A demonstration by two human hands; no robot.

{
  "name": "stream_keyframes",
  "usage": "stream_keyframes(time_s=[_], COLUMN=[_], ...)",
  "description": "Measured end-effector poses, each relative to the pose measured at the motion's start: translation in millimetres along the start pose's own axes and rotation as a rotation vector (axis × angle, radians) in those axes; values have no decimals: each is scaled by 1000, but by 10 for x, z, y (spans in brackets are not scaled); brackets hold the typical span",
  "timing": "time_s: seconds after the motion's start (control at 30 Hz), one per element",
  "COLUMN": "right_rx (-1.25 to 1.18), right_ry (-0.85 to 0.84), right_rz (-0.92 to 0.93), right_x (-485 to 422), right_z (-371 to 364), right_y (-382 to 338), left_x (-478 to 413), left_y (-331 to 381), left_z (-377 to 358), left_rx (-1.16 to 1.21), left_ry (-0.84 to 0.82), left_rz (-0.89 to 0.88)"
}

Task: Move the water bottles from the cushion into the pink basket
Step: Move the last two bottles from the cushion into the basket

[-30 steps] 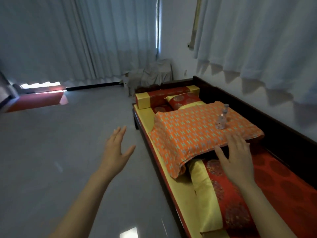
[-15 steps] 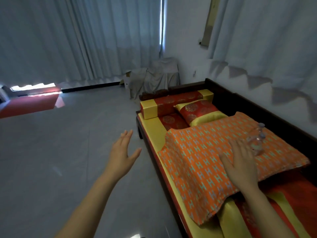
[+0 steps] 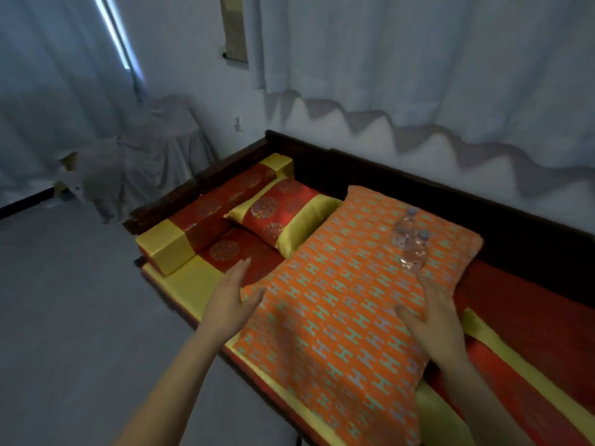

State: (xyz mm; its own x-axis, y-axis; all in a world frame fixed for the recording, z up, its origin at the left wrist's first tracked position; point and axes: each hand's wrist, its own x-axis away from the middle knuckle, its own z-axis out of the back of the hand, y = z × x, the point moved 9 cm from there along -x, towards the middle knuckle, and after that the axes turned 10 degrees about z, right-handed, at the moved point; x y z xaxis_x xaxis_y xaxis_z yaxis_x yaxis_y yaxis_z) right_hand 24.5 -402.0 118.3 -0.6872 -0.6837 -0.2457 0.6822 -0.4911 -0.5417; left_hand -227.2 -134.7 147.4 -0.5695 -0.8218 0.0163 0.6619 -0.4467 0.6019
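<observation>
Two small clear water bottles stand close together on the far right part of a big orange patterned cushion (image 3: 338, 304): the nearer bottle (image 3: 415, 251) and the farther bottle (image 3: 404, 225). My right hand (image 3: 433, 317) hovers over the cushion just in front of the nearer bottle, fingers straight, holding nothing. My left hand (image 3: 231, 297) is open at the cushion's left edge, apart from the bottles. No pink basket is in view.
The cushion lies on a dark wooden daybed (image 3: 370, 165) with a red and yellow mattress. A red-and-yellow pillow (image 3: 283, 217) and a bolster (image 3: 199, 226) lie at its far end. A cloth-covered object (image 3: 154, 156) stands in the corner; grey floor is left.
The view has swung right and closer to the daybed. Both hands have moved forward: the right one nearer the bottles, the left from above the floor to the cushion's edge.
</observation>
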Motion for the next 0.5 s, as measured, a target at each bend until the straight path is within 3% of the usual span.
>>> stream_keyframes(time_s=[0.13, 0.33, 0.5], right_rx=[24, -18, -250], right_ry=[88, 91, 143], right_rz=[-152, -374, -518], right_x=[-282, -779, -1134], right_z=[41, -202, -468], right_y=[629, 1479, 1806], left_x=[-842, -1712, -2178], left_y=[515, 1279, 1553], left_z=[-632, -1509, -2106], left_rx=[-39, -10, 46], left_ry=[-148, -330, -463], left_rz=[-122, -327, -354])
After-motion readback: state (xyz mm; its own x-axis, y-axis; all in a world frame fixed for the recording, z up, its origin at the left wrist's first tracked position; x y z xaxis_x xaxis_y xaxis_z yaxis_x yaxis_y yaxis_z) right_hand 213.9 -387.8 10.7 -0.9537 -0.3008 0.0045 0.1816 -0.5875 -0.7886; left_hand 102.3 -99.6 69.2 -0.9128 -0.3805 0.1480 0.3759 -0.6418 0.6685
